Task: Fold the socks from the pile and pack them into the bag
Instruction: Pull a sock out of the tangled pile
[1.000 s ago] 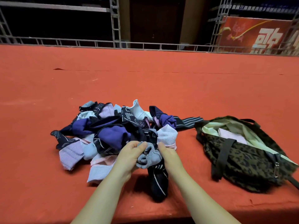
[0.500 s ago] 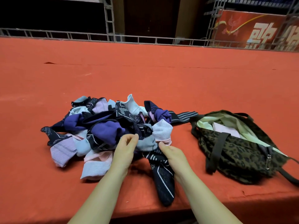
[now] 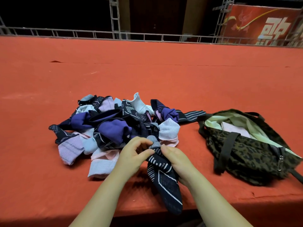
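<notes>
A pile of socks [image 3: 114, 125] in purple, navy, pink and pale blue lies on the red table [image 3: 147, 76]. At its near edge a navy sock with white lines [image 3: 165, 182] stretches toward me, its grey-striped cuff bunched at the top. My left hand [image 3: 132, 154] pinches that cuff from the left. My right hand [image 3: 177, 159] grips the same sock from the right, fingers under it. A leopard-print bag [image 3: 246, 154] sits open to the right, with a pale lining and a pink folded item inside.
A striped dark sock [image 3: 191, 115] reaches from the pile toward the bag's strap. The table's front edge runs just below my forearms. A metal railing [image 3: 147, 36] and a red banner [image 3: 262, 25] stand behind the far edge.
The navy sock, held lifted a second ago, has come down flat on the table. Both hands have closed in on its cuff again.
</notes>
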A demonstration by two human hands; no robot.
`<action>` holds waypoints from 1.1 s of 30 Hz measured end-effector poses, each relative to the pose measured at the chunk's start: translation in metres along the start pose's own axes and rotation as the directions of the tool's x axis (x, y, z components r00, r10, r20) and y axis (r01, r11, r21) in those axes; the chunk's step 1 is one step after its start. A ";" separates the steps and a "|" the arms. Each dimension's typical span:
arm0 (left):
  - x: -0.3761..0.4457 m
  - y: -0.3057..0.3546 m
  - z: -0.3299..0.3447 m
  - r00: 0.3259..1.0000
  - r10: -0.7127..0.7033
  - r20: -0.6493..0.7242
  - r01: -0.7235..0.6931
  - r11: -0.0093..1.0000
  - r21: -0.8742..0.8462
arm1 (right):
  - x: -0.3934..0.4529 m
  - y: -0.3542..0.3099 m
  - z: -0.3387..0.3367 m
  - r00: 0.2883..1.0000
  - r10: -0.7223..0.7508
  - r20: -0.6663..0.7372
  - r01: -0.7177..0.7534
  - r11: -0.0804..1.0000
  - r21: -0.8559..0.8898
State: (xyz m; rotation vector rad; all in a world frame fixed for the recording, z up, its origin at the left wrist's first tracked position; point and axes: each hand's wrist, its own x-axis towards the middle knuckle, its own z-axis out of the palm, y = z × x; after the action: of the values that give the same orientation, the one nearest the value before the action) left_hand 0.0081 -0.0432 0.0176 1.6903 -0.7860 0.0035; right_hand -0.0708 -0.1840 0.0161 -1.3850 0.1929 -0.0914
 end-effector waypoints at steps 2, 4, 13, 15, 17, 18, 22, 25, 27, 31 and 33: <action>0.002 -0.001 -0.001 0.999 -0.005 0.036 0.005 1.000 0.024 | -0.001 0.000 0.000 0.999 0.009 0.030 -0.010 1.000 0.009; 0.004 0.000 -0.001 0.998 -0.028 0.051 0.025 0.998 0.049 | -0.001 0.002 0.000 0.999 0.006 0.048 -0.006 1.000 0.004; -0.003 -0.006 0.004 0.984 -0.142 0.110 0.145 0.989 -0.022 | -0.001 0.001 -0.005 0.995 -0.011 0.096 0.012 1.000 -0.005; -0.001 -0.003 0.007 0.983 -0.156 0.098 0.161 0.986 -0.047 | -0.001 0.000 -0.005 0.994 0.001 0.111 -0.003 1.000 0.025; 0.000 0.001 0.010 0.986 -0.130 0.099 0.131 0.991 0.004 | -0.003 0.002 -0.005 0.994 0.011 0.111 -0.014 0.999 0.028; 0.000 0.000 0.011 0.987 -0.126 0.099 0.123 0.992 0.039 | -0.005 0.001 -0.005 0.994 0.017 0.104 -0.018 1.000 0.008; -0.005 0.000 0.010 0.947 -0.307 0.096 0.321 0.920 -0.226 | -0.010 -0.001 -0.011 0.999 0.007 0.049 -0.002 0.995 -0.102; -0.003 0.003 0.004 0.866 -0.480 0.143 0.468 0.674 -0.571 | -0.012 -0.001 -0.019 1.000 0.018 0.021 -0.015 0.986 -0.163; -0.001 0.003 0.000 0.827 -0.540 0.156 0.495 0.569 -0.657 | -0.012 0.000 -0.023 0.999 0.026 0.022 -0.021 0.980 -0.197; 0.003 -0.003 -0.006 0.771 -0.612 0.177 0.559 0.515 -0.650 | -0.008 0.003 -0.027 1.000 -0.001 -0.005 -0.001 0.932 -0.361; 0.000 -0.005 -0.012 0.795 -0.551 0.255 0.606 0.706 -0.367 | -0.007 0.004 -0.027 1.000 -0.010 0.008 0.013 0.917 -0.398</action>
State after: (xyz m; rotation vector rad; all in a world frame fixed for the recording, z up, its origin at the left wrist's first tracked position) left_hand 0.0153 -0.0329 0.0170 1.4446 -0.2715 -0.6851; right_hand -0.0830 -0.2084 0.0080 -1.7937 0.2055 -0.0590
